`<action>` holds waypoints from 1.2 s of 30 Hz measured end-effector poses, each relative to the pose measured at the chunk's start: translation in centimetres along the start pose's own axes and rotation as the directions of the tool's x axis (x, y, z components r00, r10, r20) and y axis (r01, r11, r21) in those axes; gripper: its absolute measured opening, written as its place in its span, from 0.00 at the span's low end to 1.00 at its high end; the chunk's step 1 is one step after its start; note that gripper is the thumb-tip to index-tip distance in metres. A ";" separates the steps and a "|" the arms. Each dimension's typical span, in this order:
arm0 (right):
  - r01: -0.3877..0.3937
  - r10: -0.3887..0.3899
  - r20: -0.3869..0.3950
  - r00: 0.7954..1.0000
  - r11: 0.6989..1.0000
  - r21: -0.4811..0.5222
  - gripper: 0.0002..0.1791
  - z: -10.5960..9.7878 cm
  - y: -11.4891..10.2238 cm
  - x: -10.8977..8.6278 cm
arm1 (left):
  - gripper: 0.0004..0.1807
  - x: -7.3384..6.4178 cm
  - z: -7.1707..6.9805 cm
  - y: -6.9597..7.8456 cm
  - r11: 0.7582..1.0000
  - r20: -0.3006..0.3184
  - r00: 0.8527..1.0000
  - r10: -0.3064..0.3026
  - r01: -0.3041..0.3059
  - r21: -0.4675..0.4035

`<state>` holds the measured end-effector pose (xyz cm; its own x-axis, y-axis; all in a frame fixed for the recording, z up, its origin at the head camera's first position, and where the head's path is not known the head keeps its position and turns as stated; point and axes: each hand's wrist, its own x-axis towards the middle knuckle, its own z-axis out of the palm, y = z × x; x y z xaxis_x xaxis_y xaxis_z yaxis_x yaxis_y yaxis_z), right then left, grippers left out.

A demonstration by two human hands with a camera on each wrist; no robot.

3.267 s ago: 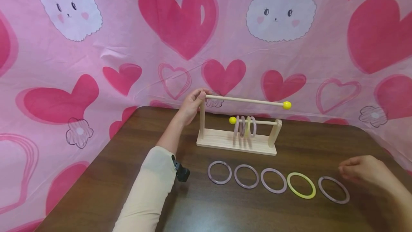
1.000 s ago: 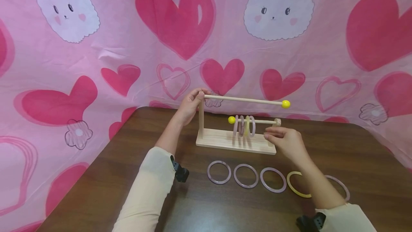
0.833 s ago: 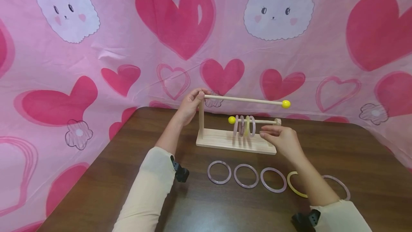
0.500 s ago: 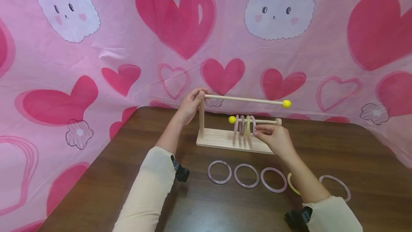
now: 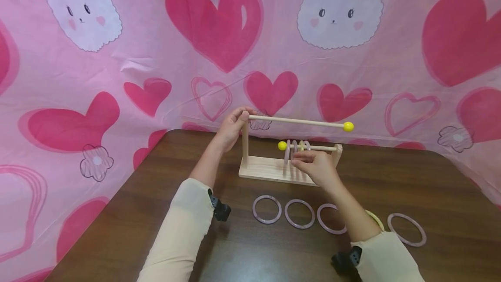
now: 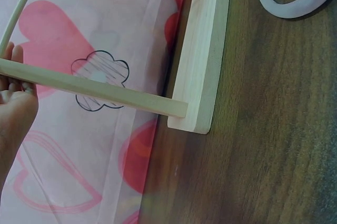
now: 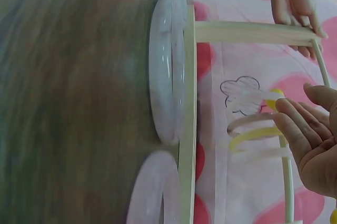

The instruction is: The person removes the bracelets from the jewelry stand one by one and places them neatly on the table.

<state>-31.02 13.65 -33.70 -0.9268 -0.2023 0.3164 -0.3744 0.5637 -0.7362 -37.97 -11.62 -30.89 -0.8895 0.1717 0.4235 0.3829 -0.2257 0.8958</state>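
Note:
A wooden stand [image 5: 270, 171] carries two bars at different heights, each tipped with a yellow ball. My left hand [image 5: 229, 130] grips the top of its left post; in the left wrist view the fingers of that left hand [image 6: 16, 103] show around the post's end. Several rings hang on the lower bar, including a pale purple ring [image 5: 287, 153] by the ball and a yellow ring [image 7: 253, 135]. Before them is my right hand [image 5: 318, 169], partly hiding them in the head view. In the right wrist view my right hand [image 7: 313, 145] has extended fingers, fingertips right at the rings.
In front of the stand, several rings lie flat in a row on the brown table [image 5: 242, 256]. A purple ring [image 5: 407, 229] ends the row at the right; a yellow ring [image 5: 376, 219] is partly behind my right forearm. A pink heart-patterned cloth [image 5: 156, 55] hangs behind.
My right hand came from the table's right side to the stand's right post, then slid left along the hanging rings. The rings keep their places, and my left hand stays on the post.

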 end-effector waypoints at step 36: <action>-0.120 0.101 -0.085 0.991 0.956 -0.268 0.10 3.1 -0.8 1.5 | 0.27 -0.1 0.0 0.1 1.000 0.002 1.000 0.001 -0.001 0.026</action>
<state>-32.20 10.39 -34.54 -0.9539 -0.0758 0.2904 -0.2388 0.7775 -0.5818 -37.86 -11.69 -30.89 -0.8886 0.1730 0.4249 0.3905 -0.2006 0.8985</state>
